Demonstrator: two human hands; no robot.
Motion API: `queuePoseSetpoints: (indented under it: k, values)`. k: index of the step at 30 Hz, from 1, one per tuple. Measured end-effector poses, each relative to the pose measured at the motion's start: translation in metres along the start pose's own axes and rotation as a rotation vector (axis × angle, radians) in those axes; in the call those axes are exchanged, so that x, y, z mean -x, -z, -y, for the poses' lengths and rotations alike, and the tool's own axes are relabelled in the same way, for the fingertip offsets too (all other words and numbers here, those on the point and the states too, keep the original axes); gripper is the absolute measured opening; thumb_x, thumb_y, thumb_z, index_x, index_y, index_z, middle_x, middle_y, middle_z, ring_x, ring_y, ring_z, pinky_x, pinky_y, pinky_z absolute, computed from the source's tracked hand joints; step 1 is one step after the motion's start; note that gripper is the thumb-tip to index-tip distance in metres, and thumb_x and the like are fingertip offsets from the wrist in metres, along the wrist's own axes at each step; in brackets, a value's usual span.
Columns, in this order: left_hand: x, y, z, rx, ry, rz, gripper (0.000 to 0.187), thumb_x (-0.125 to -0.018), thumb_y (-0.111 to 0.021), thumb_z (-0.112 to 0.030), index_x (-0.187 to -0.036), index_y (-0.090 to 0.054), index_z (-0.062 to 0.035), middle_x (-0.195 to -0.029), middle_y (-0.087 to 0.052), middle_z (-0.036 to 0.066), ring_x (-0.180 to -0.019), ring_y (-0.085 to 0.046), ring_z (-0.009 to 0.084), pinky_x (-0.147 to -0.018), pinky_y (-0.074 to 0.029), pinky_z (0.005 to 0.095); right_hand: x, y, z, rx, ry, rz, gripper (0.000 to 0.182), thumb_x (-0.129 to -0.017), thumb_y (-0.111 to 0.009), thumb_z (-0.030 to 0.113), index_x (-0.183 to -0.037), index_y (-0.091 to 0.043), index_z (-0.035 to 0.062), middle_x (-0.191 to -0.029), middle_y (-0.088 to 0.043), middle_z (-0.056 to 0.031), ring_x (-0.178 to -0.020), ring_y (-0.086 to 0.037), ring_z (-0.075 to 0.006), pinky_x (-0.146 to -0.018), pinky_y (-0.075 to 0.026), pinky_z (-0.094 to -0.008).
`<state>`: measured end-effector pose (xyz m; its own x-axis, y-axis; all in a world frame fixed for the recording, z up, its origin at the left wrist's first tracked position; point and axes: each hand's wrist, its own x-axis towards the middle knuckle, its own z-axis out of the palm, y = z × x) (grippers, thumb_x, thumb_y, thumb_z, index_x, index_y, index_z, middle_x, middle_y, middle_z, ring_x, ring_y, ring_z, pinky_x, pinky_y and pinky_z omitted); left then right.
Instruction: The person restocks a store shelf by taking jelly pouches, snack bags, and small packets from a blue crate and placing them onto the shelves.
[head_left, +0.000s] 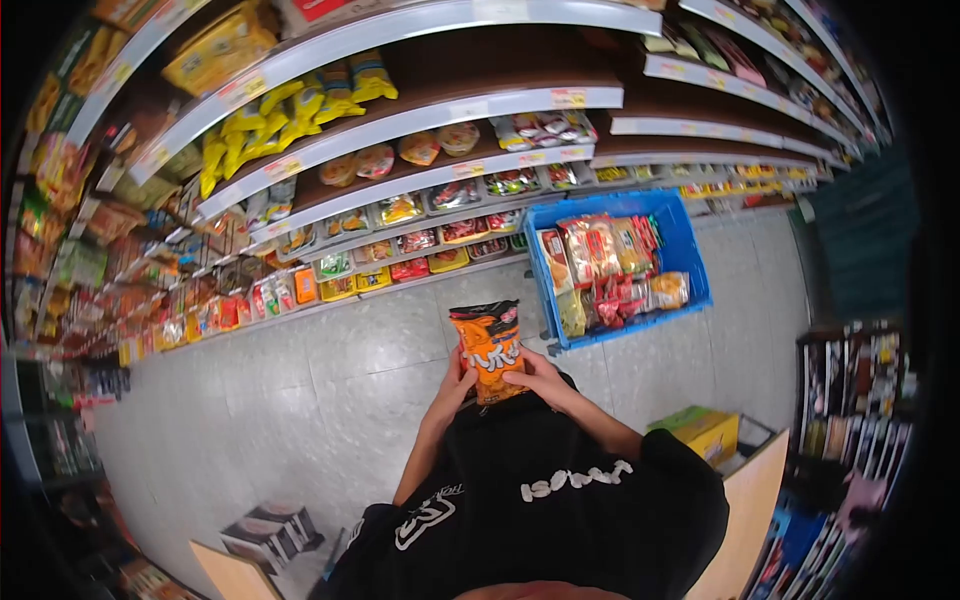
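An orange and black snack bag (492,345) is held upright in front of my body, its printed face toward me. My left hand (459,374) grips its left edge, thumb on the front. On the other side my right hand (540,375) closes round the lower right edge, its thumb pressing the front. The fingers behind the bag are hidden. Just beyond, to the right, stands a blue crate (620,335) on the floor, filled with several packaged snacks (592,245).
Shelves (400,130) curve across the front and left, with yellow bags (300,100), bowl-shaped packs (420,148) and rows of small packets. A yellow-green carton (700,433) is at my right. Grey boxes (270,532) lie on the tiled floor (270,400) at lower left.
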<state>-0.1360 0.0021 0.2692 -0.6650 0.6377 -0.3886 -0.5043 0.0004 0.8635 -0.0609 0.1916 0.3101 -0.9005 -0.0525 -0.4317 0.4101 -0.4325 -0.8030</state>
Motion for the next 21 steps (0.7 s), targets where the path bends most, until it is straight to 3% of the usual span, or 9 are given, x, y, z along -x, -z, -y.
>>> queuePoseSetpoints:
  k: [5,11,19,21]
  values:
    - [0.015,0.029,-0.001,0.097,0.028,0.105,0.074,-0.092,-0.052,-0.036,-0.145,-0.009,-0.0073,-0.144,-0.027,0.01,-0.132,-0.027,0.0202,-0.107,-0.024,0.0329,-0.002,-0.025,-0.024,-0.037,0.049,-0.012,0.048,-0.083,-0.065,0.01,-0.126,-0.045,0.0011,-0.12,-0.054,-0.0064,-0.113,-0.05,-0.015,-0.097,-0.04,-0.0303]
    - [0.015,0.048,0.003,0.184,0.13,0.178,0.071,-0.094,-0.048,-0.039,-0.145,-0.01,-0.0075,-0.145,-0.025,0.011,-0.132,-0.026,0.021,-0.107,-0.024,0.0332,0.006,-0.04,-0.028,-0.011,0.078,-0.1,0.053,-0.082,-0.067,0.012,-0.128,-0.043,0.001,-0.121,-0.053,-0.0065,-0.113,-0.05,-0.0149,-0.097,-0.04,-0.0302]
    - [0.008,0.029,0.002,0.02,0.139,0.135,0.066,-0.095,-0.047,-0.039,-0.144,-0.015,-0.009,-0.141,-0.032,0.011,-0.127,-0.035,0.0205,-0.102,-0.032,0.0318,0.026,-0.03,-0.033,-0.13,0.145,-0.164,0.059,-0.084,-0.065,0.012,-0.134,-0.035,0.0012,-0.124,-0.052,-0.0065,-0.112,-0.05,-0.014,-0.096,-0.04,-0.0286]
    - [0.005,0.022,0.01,-0.034,0.139,0.124,0.055,-0.097,-0.04,-0.035,-0.143,-0.019,-0.0146,-0.133,-0.044,0.008,-0.114,-0.051,0.0205,-0.086,-0.049,0.0331,0.036,-0.021,-0.034,-0.143,0.181,-0.178,0.057,-0.085,-0.064,0.011,-0.134,-0.036,0.0011,-0.122,-0.053,-0.0064,-0.109,-0.052,-0.0129,-0.093,-0.042,-0.0271]
